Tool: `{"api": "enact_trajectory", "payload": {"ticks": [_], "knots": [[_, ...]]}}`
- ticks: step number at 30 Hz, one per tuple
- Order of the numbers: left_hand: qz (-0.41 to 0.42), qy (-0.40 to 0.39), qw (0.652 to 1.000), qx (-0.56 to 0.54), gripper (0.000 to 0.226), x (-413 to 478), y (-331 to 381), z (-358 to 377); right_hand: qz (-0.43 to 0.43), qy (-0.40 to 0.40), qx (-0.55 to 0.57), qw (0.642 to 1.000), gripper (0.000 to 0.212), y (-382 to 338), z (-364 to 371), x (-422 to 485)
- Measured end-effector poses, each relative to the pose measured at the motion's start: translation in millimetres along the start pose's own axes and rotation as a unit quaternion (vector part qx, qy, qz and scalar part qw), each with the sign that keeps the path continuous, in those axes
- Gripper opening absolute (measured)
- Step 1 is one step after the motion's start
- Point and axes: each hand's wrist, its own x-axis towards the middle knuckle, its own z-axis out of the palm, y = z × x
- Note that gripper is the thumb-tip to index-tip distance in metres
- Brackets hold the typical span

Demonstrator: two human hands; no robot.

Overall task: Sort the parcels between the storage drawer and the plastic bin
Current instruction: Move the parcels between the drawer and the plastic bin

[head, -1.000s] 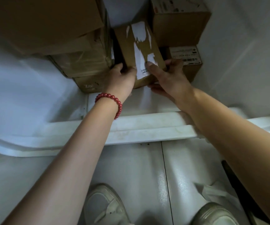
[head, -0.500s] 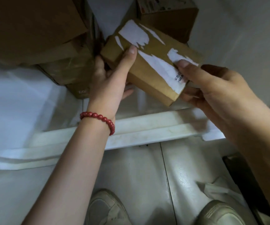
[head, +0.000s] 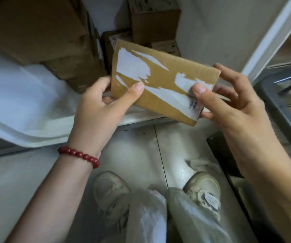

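The head view shows a flat cardboard parcel [head: 160, 74] carrying the torn remains of a white shipping label [head: 132, 65]. A small patch of dark print survives near its right near corner, too blurred to read. The parcel is held in the air, tilted, over the near rim of the white storage drawer [head: 36, 134].

The left grip [head: 97, 109] grasps the parcel's left end, with the thumb [head: 137, 87] flat on the labelled face and the fingers curled behind the edge. The right grip [head: 228, 106] pinches the right end, its thumb pressed on the label strip and its fingers spread behind. A red bead bracelet [head: 79, 156] circles the left wrist.

Farther in the drawer are stacked cardboard boxes [head: 36, 32] on the left. On the right is a smaller box [head: 155, 23] with a label on top that cannot be read. A dark grey bin [head: 272, 106] stands at the right edge. Pale shoes [head: 109, 193] rest on the tiled floor [head: 36, 181].
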Motion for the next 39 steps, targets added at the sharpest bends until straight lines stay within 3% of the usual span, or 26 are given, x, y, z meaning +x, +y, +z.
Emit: {"api": "enact_trajectory", "payload": {"ticks": [4, 7, 10, 13, 16, 20, 24, 30, 35, 39], "knots": [[-0.024, -0.103, 0.990, 0.098, 0.044, -22, 26, -14, -0.016, 0.005, -0.009, 1.000, 0.070, -26, -27, -35], [-0.014, -0.122, 0.984, 0.133, 0.049, -40, 57, -28, -0.039, -0.010, -0.024, 0.999, 0.072, -48, -44, -58], [0.001, -0.114, 0.982, 0.150, 0.070, -59, 87, -38, -0.042, -0.017, -0.008, 0.999, 0.058, -71, -53, -84], [0.019, -0.117, 0.981, 0.157, 0.088, -78, 116, -40, -0.012, 0.011, 0.088, 0.996, 0.029, -95, -58, -110], [0.059, -0.149, 0.970, 0.182, 0.086, -99, 147, -37, 0.012, 0.072, 0.165, 0.984, 0.014, -113, -70, -136], [0.085, -0.163, 0.962, 0.203, 0.092, -127, 179, -22, 0.035, 0.142, 0.189, 0.971, 0.022, -118, -90, -169], [0.108, -0.151, 0.968, 0.169, 0.082, -154, 167, 17, 0.081, 0.178, 0.170, 0.966, 0.023, -101, -94, -196], [0.047, -0.207, 0.971, 0.114, 0.078, -154, 148, 37, 0.112, 0.208, 0.143, 0.961, 0.029, -90, -105, -207], [-0.010, -0.291, 0.950, 0.114, 0.066, -149, 151, 54, 0.125, 0.247, 0.111, 0.954, 0.023, -86, -115, -201], [-0.014, -0.296, 0.949, 0.106, 0.076, -147, 156, 69, 0.139, 0.259, 0.126, 0.948, 0.028, -79, -130, -205]]}}
